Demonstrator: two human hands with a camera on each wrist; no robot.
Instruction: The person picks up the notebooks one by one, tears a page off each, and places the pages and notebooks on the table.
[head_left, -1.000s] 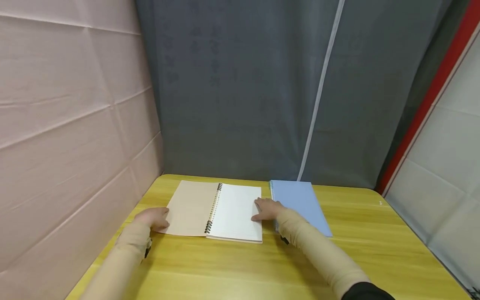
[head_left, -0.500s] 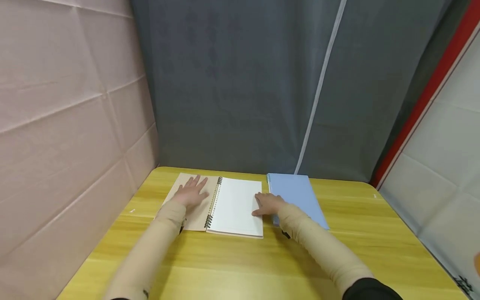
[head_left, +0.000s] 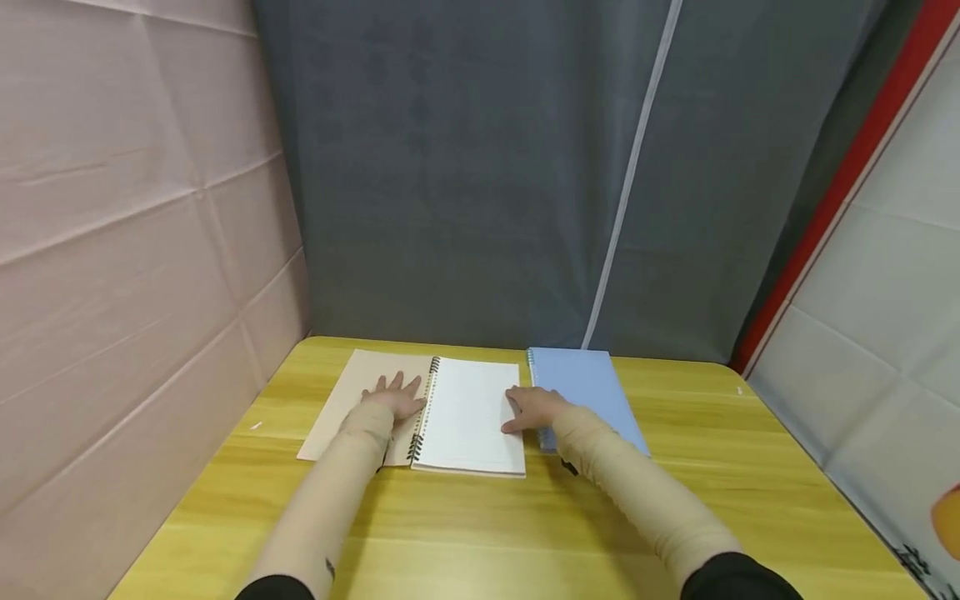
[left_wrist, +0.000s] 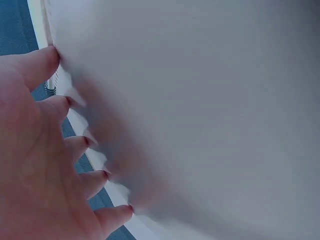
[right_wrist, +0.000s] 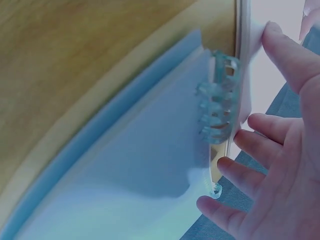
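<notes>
The left wrist view is blurred, and its pale spiral-bound notebook page (left_wrist: 200, 110) runs past the frame. The right forearm hides the near-left corner of the closed blue spiral notebook (head_left: 588, 387).

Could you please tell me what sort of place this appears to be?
Probably a makeshift recording booth: a yellow wooden table enclosed by a grey curtain and pink sheeting, with an open spiral notebook and a closed blue notebook.

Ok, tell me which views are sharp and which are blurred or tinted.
Head view: sharp, evenly lit, the open notebook and blue notebook crisp. Left wrist view: the page is a soft grey blur beside the left hand. Right wrist view: blurred and bluish-tinted around the right hand.
</notes>
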